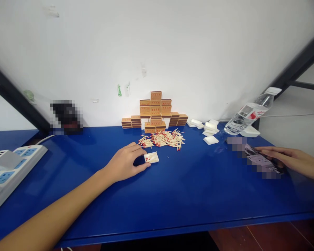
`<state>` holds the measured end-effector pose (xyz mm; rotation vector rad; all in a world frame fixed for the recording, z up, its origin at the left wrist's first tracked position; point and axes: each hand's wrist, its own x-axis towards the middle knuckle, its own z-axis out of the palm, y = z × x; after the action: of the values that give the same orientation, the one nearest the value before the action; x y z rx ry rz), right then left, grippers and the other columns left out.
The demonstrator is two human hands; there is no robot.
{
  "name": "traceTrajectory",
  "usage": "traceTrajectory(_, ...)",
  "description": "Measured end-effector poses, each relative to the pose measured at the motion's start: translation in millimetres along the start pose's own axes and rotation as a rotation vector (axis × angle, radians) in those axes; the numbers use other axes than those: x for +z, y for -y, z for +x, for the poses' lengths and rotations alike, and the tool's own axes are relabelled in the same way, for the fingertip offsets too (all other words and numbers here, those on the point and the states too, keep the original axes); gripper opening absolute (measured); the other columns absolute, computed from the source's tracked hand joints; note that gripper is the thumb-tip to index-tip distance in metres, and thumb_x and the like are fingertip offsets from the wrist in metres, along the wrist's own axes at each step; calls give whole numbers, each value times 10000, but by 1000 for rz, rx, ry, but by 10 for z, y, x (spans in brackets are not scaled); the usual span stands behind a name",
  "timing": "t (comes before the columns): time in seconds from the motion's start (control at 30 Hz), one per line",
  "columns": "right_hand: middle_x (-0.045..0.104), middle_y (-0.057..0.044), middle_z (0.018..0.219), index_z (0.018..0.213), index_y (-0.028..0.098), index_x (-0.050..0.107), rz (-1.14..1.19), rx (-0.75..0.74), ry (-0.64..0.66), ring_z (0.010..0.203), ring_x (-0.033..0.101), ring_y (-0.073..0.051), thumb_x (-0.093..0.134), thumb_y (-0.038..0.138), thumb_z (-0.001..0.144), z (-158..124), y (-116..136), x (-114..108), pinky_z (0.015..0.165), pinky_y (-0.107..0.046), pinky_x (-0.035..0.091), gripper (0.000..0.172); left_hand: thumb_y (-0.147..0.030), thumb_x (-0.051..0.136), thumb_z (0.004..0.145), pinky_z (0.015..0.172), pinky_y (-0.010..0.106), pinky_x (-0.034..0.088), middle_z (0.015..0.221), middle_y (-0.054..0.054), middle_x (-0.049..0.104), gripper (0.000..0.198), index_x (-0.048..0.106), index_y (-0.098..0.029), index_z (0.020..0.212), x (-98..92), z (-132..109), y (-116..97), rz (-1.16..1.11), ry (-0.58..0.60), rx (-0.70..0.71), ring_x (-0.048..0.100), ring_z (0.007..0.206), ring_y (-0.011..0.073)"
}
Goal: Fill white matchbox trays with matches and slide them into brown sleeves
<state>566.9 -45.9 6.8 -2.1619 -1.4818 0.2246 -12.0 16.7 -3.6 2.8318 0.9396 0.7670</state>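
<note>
A small white matchbox tray (152,158) with a few red-tipped matches in it rests on the blue table. My left hand (127,160) grips it from the left, thumb in front and fingers behind. Just beyond lies a loose heap of matches (166,139). Behind the heap, matchboxes (156,108) are stacked in a stepped shape against the wall. On the far right, my right hand (294,160) has its fingers on the near right edge of a phone (256,157), whose surface is blurred by pixelation; the fingertips are partly hidden.
Several white matchbox trays (210,140) lie right of the stack. A clear plastic bottle (251,113) leans against the black frame at the right. A white power strip (18,164) lies at the left edge, and a pixelated dark object (67,116) leans on the wall.
</note>
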Motion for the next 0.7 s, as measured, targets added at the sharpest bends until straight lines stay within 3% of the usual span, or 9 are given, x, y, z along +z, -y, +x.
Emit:
traceTrajectory(0.07,788,-213,870,893,214,885,-57,113,28,642,683,-222,800,317,807,-13,150,30,675,-426,474,159,-432,704,973,836,394,573,1034,68,761,302,722,-159,1102,1,-1,2,-4,0,-2,658,953,234)
traceTrajectory(0.1,762,-193,788,894,196,875,-123,128,-36,604,634,-219,823,329,790,-37,260,57,671,-439,457,176,-433,705,973,839,397,574,1038,70,762,305,722,-158,1104,2,-1,4,-7,2,-2,659,957,236)
traceTrajectory(0.17,742,-157,793,943,195,844,-164,-2,-163,658,625,-223,820,344,798,-115,550,139,690,-426,445,210,-437,703,973,847,404,575,1040,73,762,307,723,-160,1103,2,-2,8,-13,6,-3,661,962,240)
traceTrajectory(0.2,754,-145,854,963,210,826,-141,-92,-165,723,646,-227,784,348,835,-161,726,197,720,-417,450,193,-439,701,975,853,407,574,1039,75,761,305,724,-163,1103,1,-3,10,-14,9,-5,662,965,241)
traceTrajectory(0.27,763,-110,916,981,239,803,-57,-243,-73,741,637,-216,732,401,882,-244,1118,343,714,-394,453,202,-443,694,978,857,410,573,1032,77,757,301,723,-169,1099,-3,-3,10,-14,14,-11,662,967,243)
traceTrajectory(0.37,749,-75,889,958,229,778,87,-502,168,755,631,-199,655,471,938,-303,1726,622,710,-354,468,272,-441,674,988,835,410,568,1022,81,747,294,706,-172,1104,-12,2,-2,-2,16,-28,653,946,244)
traceTrajectory(0.5,730,-42,842,954,219,748,94,-799,381,714,611,-171,610,341,969,-367,2409,998,670,-314,453,185,-429,683,980,820,400,561,1017,74,737,267,675,-179,1076,-22,10,-17,0,-7,-49,643,931,238)
traceTrajectory(0.6,724,-41,912,1031,212,726,142,-971,364,791,617,-169,601,249,990,-491,2740,1211,725,-308,452,137,-420,696,974,823,397,559,1012,66,736,256,665,-184,1067,-18,9,-19,-4,-9,-41,641,932,238)
traceTrajectory(0.7,702,-51,968,1048,200,703,157,-1049,354,845,604,-172,625,205,982,-618,2883,1366,765,-310,448,103,-407,707,970,826,399,555,1013,64,737,253,661,-182,1077,-9,4,-19,-7,-10,-27,637,933,240)
